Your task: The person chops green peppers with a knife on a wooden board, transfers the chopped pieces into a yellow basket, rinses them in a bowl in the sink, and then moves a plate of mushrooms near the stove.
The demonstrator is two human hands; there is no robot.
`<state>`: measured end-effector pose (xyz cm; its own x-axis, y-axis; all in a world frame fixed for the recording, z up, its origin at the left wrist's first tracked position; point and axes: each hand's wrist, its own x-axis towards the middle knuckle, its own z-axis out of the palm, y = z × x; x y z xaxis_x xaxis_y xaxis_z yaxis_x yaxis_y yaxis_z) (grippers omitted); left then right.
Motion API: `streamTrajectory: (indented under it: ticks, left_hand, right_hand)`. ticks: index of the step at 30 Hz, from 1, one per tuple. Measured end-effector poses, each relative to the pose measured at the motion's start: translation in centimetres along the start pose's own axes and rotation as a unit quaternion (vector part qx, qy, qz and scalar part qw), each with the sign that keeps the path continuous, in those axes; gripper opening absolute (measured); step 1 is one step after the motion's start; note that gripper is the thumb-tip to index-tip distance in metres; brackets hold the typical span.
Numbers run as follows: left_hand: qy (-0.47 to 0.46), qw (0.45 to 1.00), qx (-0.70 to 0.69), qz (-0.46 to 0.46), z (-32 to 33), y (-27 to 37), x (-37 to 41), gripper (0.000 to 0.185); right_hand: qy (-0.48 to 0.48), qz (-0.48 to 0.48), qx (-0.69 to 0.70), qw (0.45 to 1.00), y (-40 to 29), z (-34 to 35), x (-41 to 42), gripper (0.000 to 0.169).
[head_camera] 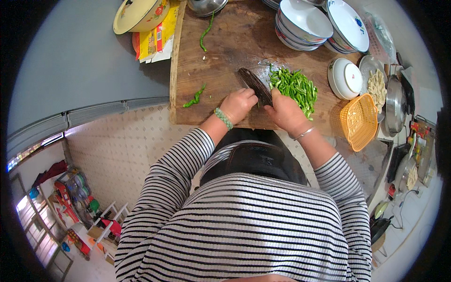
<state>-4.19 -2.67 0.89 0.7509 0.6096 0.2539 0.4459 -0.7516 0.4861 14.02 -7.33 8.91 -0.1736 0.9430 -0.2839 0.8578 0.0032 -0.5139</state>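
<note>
My right hand (287,109) grips a dark-bladed kitchen knife (254,83), its blade slanting up and to the left over the wooden tabletop (225,67). Close against the blade's left side, my left hand (239,102) has its fingers curled together. A sliver of green pepper (258,105) shows by those fingertips; the rest of it is hidden. Right of the knife lies a heap of cut green chili peppers (297,88). One whole chili pepper (195,97) rests left of my left hand, and a longer chili (207,35) lies farther back.
Stacked enamel bowls (304,21) stand at the back right, near an upturned white bowl (345,78). An orange plastic basket (359,121) sits at the right edge, beside a metal plate of pale food strips (377,88). A metal bowl (208,5) and a yellow enamel pot (137,16) are at the back left.
</note>
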Motion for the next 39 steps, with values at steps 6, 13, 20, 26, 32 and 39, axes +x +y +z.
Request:
streamTrajectory:
  ticks: [6,13,20,26,32,39]
  left_hand:
    - [0.026,0.999,0.003,0.02,0.2,-0.3,0.2,0.011]
    - [0.165,0.97,0.124,-0.131,-5.0,-5.8,3.3,0.01]
    - [0.071,0.933,0.17,-0.308,-8.3,-13.0,5.6,0.015]
    - [0.065,0.953,0.094,-0.282,-3.5,-8.8,4.8,0.009]
    - [0.139,0.944,-0.084,-0.286,1.1,-1.5,3.4,0.006]
    - [0.176,0.923,-0.124,-0.318,0.4,-3.0,1.9,0.009]
  right_hand:
    - [0.047,0.043,0.031,0.997,0.5,2.8,-1.0,0.029]
    - [0.048,0.02,0.029,0.998,1.5,1.7,-3.2,0.03]
    - [0.004,0.045,0.032,0.998,2.9,2.0,-5.0,0.032]
    - [0.071,0.134,0.061,0.987,4.4,1.1,-5.1,0.036]
    - [0.143,0.06,0.079,0.985,5.7,2.7,-5.4,0.039]
    - [0.113,0.105,0.083,0.985,4.5,1.7,-5.2,0.036]
